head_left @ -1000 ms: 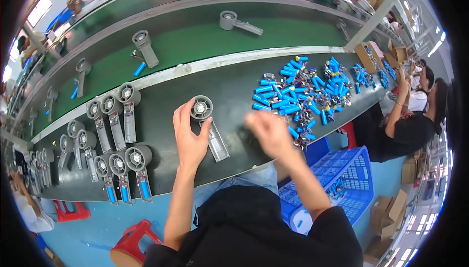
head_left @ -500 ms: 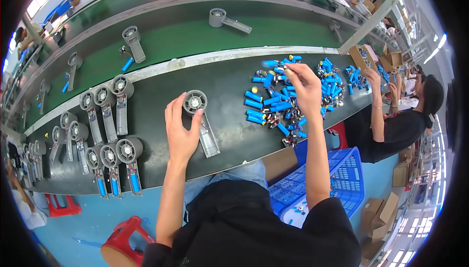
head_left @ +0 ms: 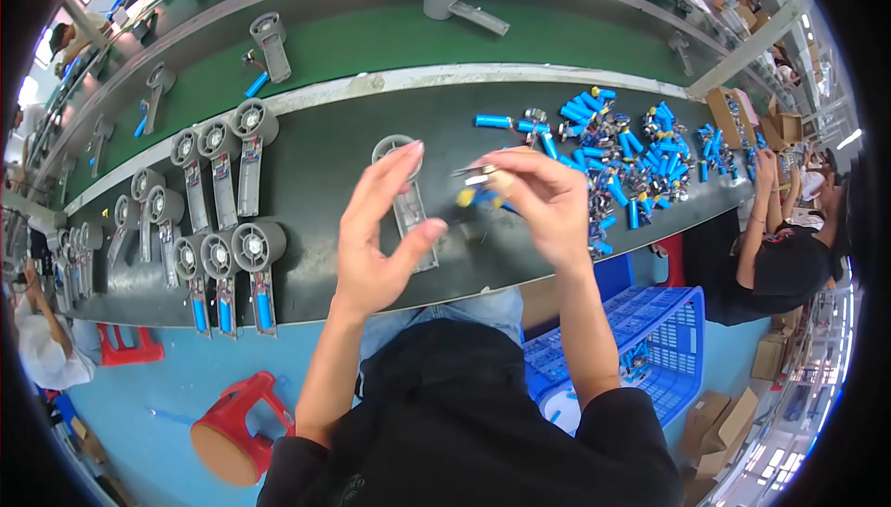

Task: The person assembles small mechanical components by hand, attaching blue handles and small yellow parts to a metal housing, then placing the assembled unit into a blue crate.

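My right hand (head_left: pixel 549 210) pinches a small circuit board assembly (head_left: pixel 478 195) with blue and yellow parts, blurred by motion. It hangs over the dark bench, just right of a grey handheld fan housing (head_left: pixel 408 212). That housing lies with its round fan head away from me and its open handle toward me. My left hand (head_left: pixel 376 247) is held over the housing, fingers and thumb spread, covering part of it, with nothing in its grasp. To the right spreads a pile of blue batteries wired to circuit boards (head_left: pixel 617 159).
Several grey fan housings (head_left: pixel 258 247) stand in rows at left, some with blue batteries in their handles. Beyond a pale rail, a green conveyor (head_left: pixel 362 43) carries more housings. A blue basket (head_left: pixel 682 349) and red stool (head_left: pixel 243 414) are below. A co-worker (head_left: pixel 789 256) sits at right.
My right hand has come left from the pile, bringing the circuit board assembly near the housing. My left hand has let go of the fan head and opened above it. The view has shifted somewhat.
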A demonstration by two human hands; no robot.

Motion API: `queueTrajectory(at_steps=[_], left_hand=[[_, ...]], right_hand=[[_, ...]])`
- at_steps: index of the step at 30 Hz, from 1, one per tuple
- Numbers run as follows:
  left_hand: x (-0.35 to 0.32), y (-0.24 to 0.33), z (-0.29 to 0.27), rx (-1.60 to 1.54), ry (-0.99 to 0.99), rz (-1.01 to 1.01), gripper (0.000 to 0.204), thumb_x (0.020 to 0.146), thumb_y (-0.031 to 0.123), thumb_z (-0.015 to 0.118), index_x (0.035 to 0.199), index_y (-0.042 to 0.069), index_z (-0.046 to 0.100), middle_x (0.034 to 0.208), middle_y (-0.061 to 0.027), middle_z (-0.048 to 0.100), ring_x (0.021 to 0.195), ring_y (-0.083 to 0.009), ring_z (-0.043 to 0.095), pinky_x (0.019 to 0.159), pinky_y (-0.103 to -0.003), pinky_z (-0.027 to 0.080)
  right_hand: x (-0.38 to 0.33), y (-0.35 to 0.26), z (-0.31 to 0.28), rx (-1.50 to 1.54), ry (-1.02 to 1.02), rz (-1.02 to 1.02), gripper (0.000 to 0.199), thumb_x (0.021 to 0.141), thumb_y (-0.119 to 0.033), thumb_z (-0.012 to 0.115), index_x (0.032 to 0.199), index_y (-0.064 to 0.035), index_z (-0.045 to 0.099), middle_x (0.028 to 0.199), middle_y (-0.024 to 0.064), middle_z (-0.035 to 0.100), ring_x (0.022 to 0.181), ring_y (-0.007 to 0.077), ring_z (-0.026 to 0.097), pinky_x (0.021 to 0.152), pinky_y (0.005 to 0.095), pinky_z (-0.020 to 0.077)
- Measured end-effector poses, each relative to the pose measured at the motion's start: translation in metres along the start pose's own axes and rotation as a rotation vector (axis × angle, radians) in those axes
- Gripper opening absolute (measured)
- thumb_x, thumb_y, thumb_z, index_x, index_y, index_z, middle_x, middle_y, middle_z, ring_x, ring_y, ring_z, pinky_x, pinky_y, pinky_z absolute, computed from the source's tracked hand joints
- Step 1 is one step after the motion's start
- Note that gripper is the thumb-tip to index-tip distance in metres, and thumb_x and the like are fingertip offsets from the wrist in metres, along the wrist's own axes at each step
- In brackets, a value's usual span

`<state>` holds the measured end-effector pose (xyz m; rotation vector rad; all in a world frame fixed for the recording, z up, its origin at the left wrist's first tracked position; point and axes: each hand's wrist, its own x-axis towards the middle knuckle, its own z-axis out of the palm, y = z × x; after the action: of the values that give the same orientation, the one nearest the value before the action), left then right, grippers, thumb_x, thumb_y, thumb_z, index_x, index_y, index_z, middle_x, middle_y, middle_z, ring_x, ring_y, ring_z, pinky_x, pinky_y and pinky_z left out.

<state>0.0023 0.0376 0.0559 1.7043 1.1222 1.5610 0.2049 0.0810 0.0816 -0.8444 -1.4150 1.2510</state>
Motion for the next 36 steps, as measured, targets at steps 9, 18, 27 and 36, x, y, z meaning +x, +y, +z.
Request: queueTrajectory(at_steps=[9, 18, 27, 36], left_hand=[[-0.025, 0.011, -0.018, -0.369, 0.164, -0.330, 0.034, 0.103, 0.005, 0.051, 0.133, -0.010, 0.053, 0.124, -0.0238, 0.065, 0.114, -0.0294, 0.066, 0.103, -0.038, 0.050], [-0.029, 0.007, -0.028, -0.564, 0.297, -0.409, 0.038, 0.107, 0.017, 0.045, 0.134, -0.009, 0.047, 0.128, -0.0276, 0.061, 0.117, -0.0356, 0.064, 0.101, -0.043, 0.052], [-0.039, 0.003, -0.039, -0.666, 0.370, -0.456, 0.038, 0.107, 0.019, 0.044, 0.135, -0.007, 0.046, 0.127, -0.0273, 0.060, 0.119, -0.0361, 0.062, 0.103, -0.044, 0.050], [-0.044, -0.001, -0.030, -0.498, 0.198, -0.382, 0.035, 0.106, 0.018, 0.044, 0.131, -0.006, 0.049, 0.125, -0.0262, 0.062, 0.121, -0.0332, 0.061, 0.102, -0.041, 0.049]], right_hand=[[-0.022, 0.032, 0.043, -0.331, -0.111, -0.028, 0.031, 0.082, -0.009, 0.078, 0.111, -0.0021, 0.070, 0.100, 0.0052, 0.066, 0.073, 0.0084, 0.059, 0.061, 0.0237, 0.0456], [-0.051, 0.057, 0.088, -0.529, -0.017, -0.037, 0.040, 0.070, -0.017, 0.087, 0.105, -0.0052, 0.071, 0.099, 0.0037, 0.063, 0.061, 0.0123, 0.050, 0.055, 0.0270, 0.0444], [-0.058, 0.063, 0.082, -0.393, 0.022, -0.032, 0.022, 0.079, 0.000, 0.078, 0.100, -0.0008, 0.073, 0.088, 0.0081, 0.072, 0.061, 0.0124, 0.065, 0.056, 0.0242, 0.0520], [-0.057, 0.036, 0.067, 0.018, -0.097, 0.316, 0.016, 0.090, -0.006, 0.072, 0.105, 0.0012, 0.072, 0.085, 0.0054, 0.072, 0.064, 0.0093, 0.064, 0.056, 0.0226, 0.0515]])
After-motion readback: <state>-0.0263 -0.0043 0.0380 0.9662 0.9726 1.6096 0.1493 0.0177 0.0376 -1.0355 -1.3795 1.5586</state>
